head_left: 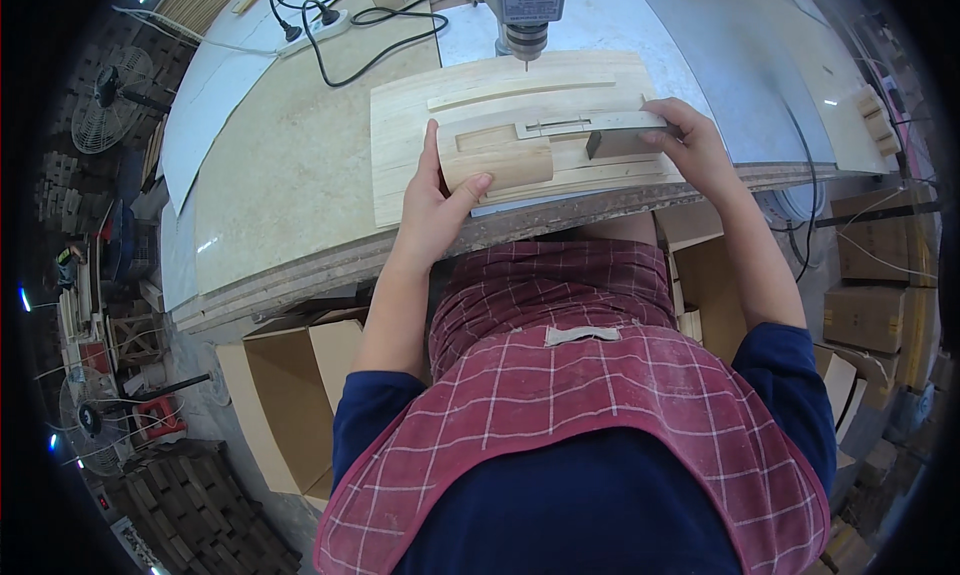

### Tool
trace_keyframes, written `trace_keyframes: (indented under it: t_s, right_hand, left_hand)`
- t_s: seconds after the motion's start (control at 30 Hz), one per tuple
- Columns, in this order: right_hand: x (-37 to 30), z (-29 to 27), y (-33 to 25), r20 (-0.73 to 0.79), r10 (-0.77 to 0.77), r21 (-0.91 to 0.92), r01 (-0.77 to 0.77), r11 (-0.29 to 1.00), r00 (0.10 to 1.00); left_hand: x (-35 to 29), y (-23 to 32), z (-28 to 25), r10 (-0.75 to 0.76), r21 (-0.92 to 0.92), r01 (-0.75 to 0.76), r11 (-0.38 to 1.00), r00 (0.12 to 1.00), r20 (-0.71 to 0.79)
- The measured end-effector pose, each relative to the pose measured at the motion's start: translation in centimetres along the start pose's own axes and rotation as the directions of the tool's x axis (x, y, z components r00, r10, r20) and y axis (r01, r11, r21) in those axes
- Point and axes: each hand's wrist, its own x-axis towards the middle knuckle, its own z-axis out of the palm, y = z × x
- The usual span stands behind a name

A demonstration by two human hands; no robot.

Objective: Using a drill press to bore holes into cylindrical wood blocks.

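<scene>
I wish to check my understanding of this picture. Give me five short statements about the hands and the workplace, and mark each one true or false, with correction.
1. The left hand grips a pale wooden piece. True.
2. The right hand hangs free, touching nothing. False: the right hand holds a slotted plate and a dark block.
3. The drill chuck has a thin bit pointing downward. True.
4. The white power strip lies to the right of the drill chuck. False: the white power strip lies to its left.
5. The apron is plain green. False: the apron is dark red with white lines.
</scene>
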Motion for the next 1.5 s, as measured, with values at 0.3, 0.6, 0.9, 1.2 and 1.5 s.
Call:
trace_keyframes:
  t_s: [0.3,0.6,0.9,1.2,1.5]
  right_hand:
    - [1.1,2.5,-1.7,-0.032,-0.158,-0.131,0.153,0.980,0.987]
    - [2.5,2.8,-0.6,-0.105,-0.165,-0.117,0.153,0.981,0.981]
    - [5.2,2.8,0.7,-0.174,-0.123,-0.132,0.101,0.986,0.977]
    - [5.6,3.9,-0.7,-0.135,-0.131,-0.184,0.106,0.977,0.982]
    - [12.2,-4.9,-10.6,-0.513,-0.286,-0.026,0.318,0.948,0.809]
  left_hand:
    - [0.5,-0.2,1.7,0.066,0.260,-0.075,0.963,0.997,0.045]
    - [2.9,-0.5,1.5,0.097,0.299,-0.105,0.948,0.994,0.043]
    - [5.3,-2.1,3.8,0.248,0.398,-0.149,0.905,0.946,-0.211]
    - [5.0,-2.0,3.1,0.068,-0.164,-0.092,0.982,0.987,-0.147]
    - [5.2,-2.2,3.7,0.124,-0.155,-0.156,0.975,0.972,-0.198]
